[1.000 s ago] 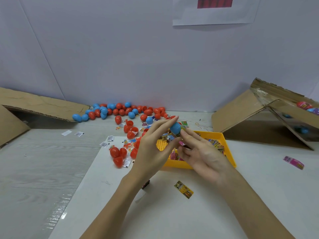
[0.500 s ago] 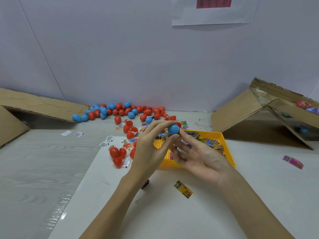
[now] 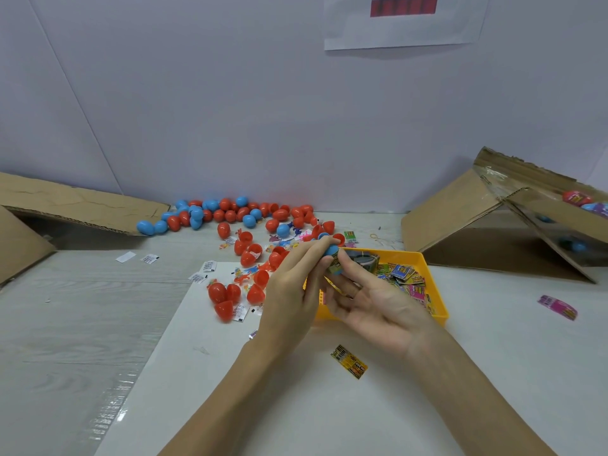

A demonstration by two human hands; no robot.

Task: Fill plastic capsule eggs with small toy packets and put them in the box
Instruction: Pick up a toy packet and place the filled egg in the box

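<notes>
Left hand [image 3: 289,291] gripping blue egg [image 3: 330,250], right hand [image 3: 378,304] pinching packet [image 3: 335,267]

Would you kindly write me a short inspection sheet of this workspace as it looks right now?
Surface: pale table with a white sheet laid over the near part.
Job's things: blue capsule egg with a toy packet showing under it; yellow tray of packets; loose red and blue eggs by the wall; open cardboard box at right, holding filled eggs.
Clutter: stray yellow packet, pink packet, small paper slips, flattened cardboard at left.
Hands: left hand and right hand both pinch the blue egg above the tray.
Cables: nothing seen.
Surroundings: plain wall with a paper sign.
</notes>
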